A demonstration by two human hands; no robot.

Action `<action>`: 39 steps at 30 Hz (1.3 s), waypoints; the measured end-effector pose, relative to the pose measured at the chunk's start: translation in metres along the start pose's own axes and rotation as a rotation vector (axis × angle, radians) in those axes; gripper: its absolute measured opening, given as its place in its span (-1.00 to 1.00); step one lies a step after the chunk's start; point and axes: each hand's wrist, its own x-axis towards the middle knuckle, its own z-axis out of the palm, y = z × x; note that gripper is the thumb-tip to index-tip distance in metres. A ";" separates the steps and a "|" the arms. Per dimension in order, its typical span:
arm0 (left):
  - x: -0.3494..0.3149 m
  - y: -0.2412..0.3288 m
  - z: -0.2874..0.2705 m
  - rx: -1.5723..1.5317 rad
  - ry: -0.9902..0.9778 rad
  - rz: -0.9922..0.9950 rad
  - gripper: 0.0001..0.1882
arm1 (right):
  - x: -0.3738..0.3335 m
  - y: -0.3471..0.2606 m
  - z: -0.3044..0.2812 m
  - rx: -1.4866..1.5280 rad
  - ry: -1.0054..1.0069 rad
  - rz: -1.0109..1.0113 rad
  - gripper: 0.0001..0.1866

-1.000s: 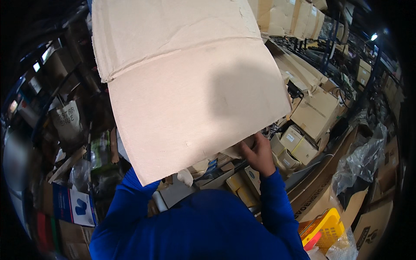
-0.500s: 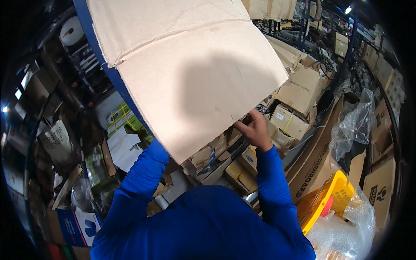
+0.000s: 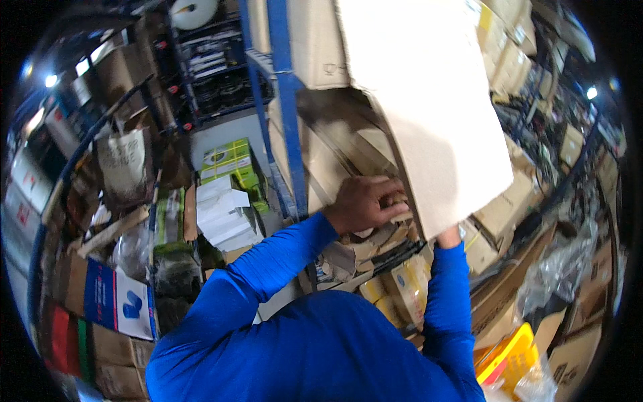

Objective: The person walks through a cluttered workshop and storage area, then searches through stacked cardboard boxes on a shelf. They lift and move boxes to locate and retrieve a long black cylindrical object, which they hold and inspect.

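Note:
A large pale cardboard flap (image 3: 435,127) hangs over the shelf, brightly lit, its lower edge in front of my right hand. My left hand (image 3: 365,204) is just left of the flap's edge, over the opening beneath. Its fingers are bent with a gap between them, and nothing shows in them. Only the wrist end of my right hand (image 3: 450,236) is visible at the flap's lower edge; the flap hides its fingers. Below my left hand lie torn cardboard pieces (image 3: 341,260) and a yellow-and-brown box (image 3: 407,285).
A blue shelf post (image 3: 284,114) stands left of the opening. Further left are a white carton (image 3: 224,214), a green box (image 3: 231,161) and a blue-and-white box (image 3: 120,298). A yellow basket (image 3: 512,362) and clear plastic wrap (image 3: 562,258) are at the right.
The view has turned left, so the flap appears further right. My left hand, hidden behind the cardboard before, now shows beside its edge. My right hand's fingers have gone out of sight behind the flap.

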 end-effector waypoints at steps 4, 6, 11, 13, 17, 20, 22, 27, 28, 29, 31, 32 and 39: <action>0.000 -0.013 0.021 0.029 0.015 0.111 -0.69 | -0.007 0.004 0.008 0.108 -0.029 0.031 -0.66; -0.005 -0.020 0.032 0.020 -0.005 0.085 -0.66 | 0.000 -0.023 -0.006 0.029 -0.031 -0.108 -0.67; -0.019 -0.016 0.007 0.067 -0.220 -0.267 -0.70 | 0.007 -0.019 0.015 0.079 -0.166 0.050 -0.59; -0.029 -0.026 0.011 -0.230 -0.025 -0.301 -0.73 | 0.005 -0.012 -0.004 0.322 -0.208 -0.014 -0.39; -0.020 -0.015 0.007 -0.132 0.057 -0.363 -0.75 | -0.013 0.022 -0.042 1.115 -0.526 0.076 -0.14; -0.005 0.008 0.000 0.024 0.023 -0.374 -0.68 | -0.019 0.040 -0.048 1.385 -0.636 -0.003 -0.15; 0.007 0.006 0.000 0.163 -0.044 -0.400 -0.60 | -0.026 0.063 -0.040 1.342 -0.723 -0.109 -0.20; 0.044 0.061 0.037 0.289 -0.017 -0.284 -0.21 | -0.026 0.094 -0.028 1.312 -0.815 -0.263 -0.25; 0.046 0.060 0.043 0.383 -0.038 -0.288 -0.19 | -0.028 0.101 -0.025 1.312 -0.825 -0.262 -0.26; 0.047 0.060 0.047 0.484 -0.052 -0.293 -0.17 | -0.028 0.107 -0.023 1.326 -0.839 -0.271 -0.28; 0.050 0.062 0.051 0.601 -0.093 -0.308 -0.18 | -0.030 0.119 -0.018 1.351 -0.868 -0.288 -0.32; 0.050 0.063 0.052 0.599 -0.094 -0.341 -0.21 | -0.031 0.124 -0.016 1.370 -0.916 -0.258 -0.34; 0.059 0.056 0.066 0.623 -0.044 -0.412 -0.32 | -0.053 0.138 -0.015 1.420 -1.050 -0.133 -0.41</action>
